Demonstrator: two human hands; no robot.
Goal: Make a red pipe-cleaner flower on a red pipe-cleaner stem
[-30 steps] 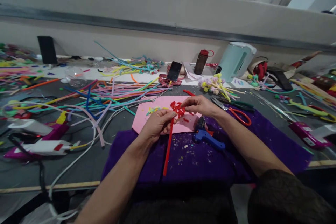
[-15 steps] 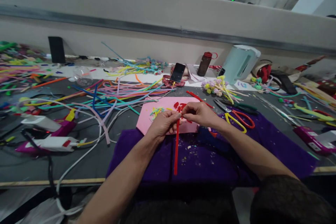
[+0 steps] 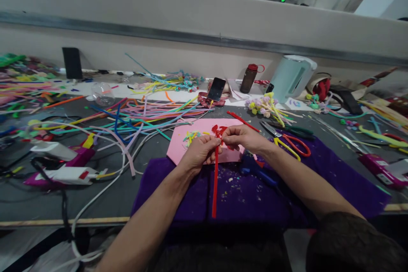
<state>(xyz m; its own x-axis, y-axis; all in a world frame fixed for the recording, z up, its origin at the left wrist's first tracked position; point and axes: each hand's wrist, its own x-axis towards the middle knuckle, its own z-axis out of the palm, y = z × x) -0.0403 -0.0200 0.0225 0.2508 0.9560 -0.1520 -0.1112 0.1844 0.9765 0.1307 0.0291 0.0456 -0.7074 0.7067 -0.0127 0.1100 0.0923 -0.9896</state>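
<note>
A red pipe cleaner (image 3: 215, 187) hangs down over the purple cloth (image 3: 185, 197), its upper end pinched between the thumb and fingers of my left hand (image 3: 204, 148). My right hand (image 3: 239, 136) is closed in a pinch at that same upper end, its fingertips almost touching the left ones. The fingers hide the very tip. Just behind them, red pieces (image 3: 218, 129) lie on a pink sheet (image 3: 177, 146). Short yellow and green pieces (image 3: 191, 137) are heaped on the sheet beside my left hand.
Scissors (image 3: 288, 140) with red and yellow handles and a blue tool (image 3: 259, 173) lie near my right forearm. Many coloured pipe cleaners (image 3: 156, 110) spread behind. A phone (image 3: 216, 89), bottle (image 3: 248, 78) and kettle (image 3: 293, 76) stand at the back. Chargers (image 3: 70, 174) with cables are left.
The whole view has shifted slightly. My right hand has turned a little at the pipe cleaner's upper end, and the blue tool shows more beside the forearm. Both hands keep their pinch.
</note>
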